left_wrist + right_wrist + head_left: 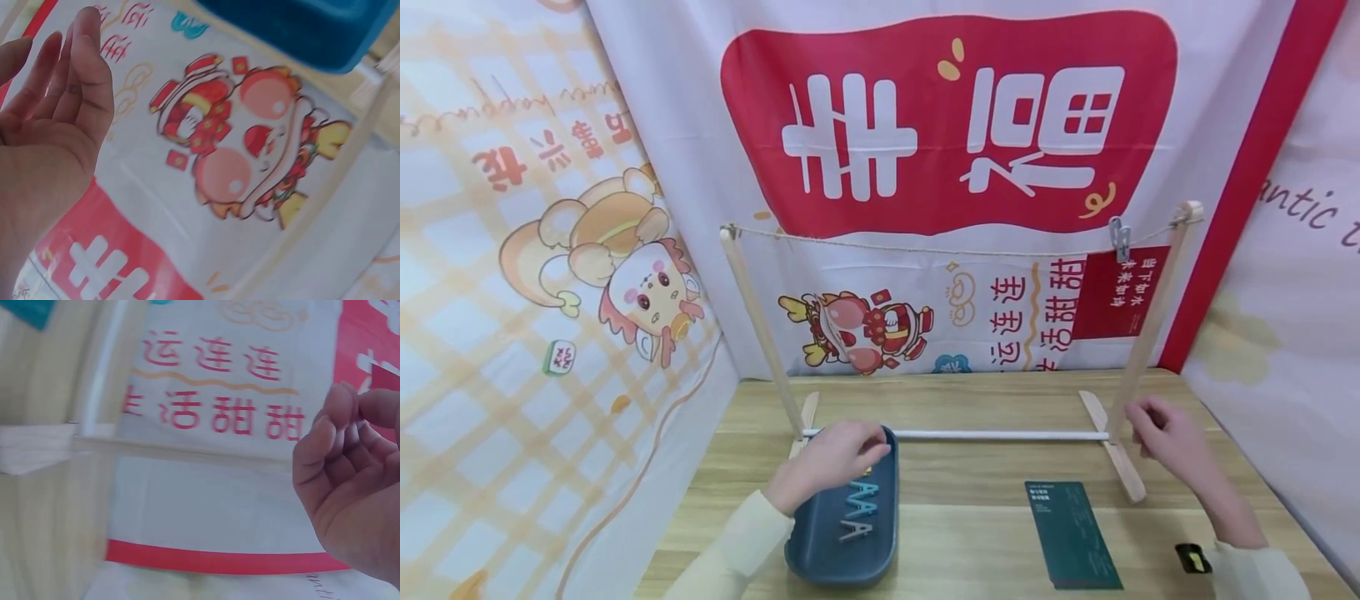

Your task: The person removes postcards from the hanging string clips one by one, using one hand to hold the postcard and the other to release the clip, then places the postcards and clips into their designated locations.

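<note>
My left hand [838,457] hovers over the far part of a dark blue tray [842,565], its fingers loosely bent and holding nothing. Inside the tray lie a grey clothespin [855,531], blue clothespins [862,506] and a bit of yellow, partly hidden by the hand. My right hand [1168,437] is beside the right wooden post [1150,333], fingers loosely curled with nothing visible in them. Above it, a grey clothespin [1120,239] clips a red card [1108,300] to the twine [925,248] near that post.
A left post [763,333] holds the twine's other end. A white rod [1000,435] joins the posts low down. Dark green cards [1072,533] lie on the wooden table [958,542], left of a small black object [1192,558]. Printed cloth [685,100] hangs around the table.
</note>
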`<move>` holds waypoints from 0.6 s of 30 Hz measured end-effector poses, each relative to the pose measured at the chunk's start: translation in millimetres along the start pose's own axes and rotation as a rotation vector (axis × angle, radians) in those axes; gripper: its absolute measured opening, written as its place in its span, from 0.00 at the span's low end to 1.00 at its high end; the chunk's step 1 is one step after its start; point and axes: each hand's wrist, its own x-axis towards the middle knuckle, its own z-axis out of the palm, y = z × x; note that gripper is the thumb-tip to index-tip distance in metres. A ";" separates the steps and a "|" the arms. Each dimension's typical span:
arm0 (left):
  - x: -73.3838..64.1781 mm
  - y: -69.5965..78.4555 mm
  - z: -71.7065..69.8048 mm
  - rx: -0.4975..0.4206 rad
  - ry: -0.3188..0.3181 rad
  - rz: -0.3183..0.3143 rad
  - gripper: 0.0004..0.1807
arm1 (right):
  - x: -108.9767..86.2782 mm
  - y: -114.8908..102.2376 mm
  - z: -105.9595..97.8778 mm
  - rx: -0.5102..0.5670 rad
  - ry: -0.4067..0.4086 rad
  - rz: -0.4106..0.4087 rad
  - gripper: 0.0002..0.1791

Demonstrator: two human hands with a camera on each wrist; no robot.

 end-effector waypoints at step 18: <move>48.1 46.0 -62.9 -0.006 0.273 0.229 0.07 | 29.2 -45.3 -35.0 0.196 0.245 -0.015 0.06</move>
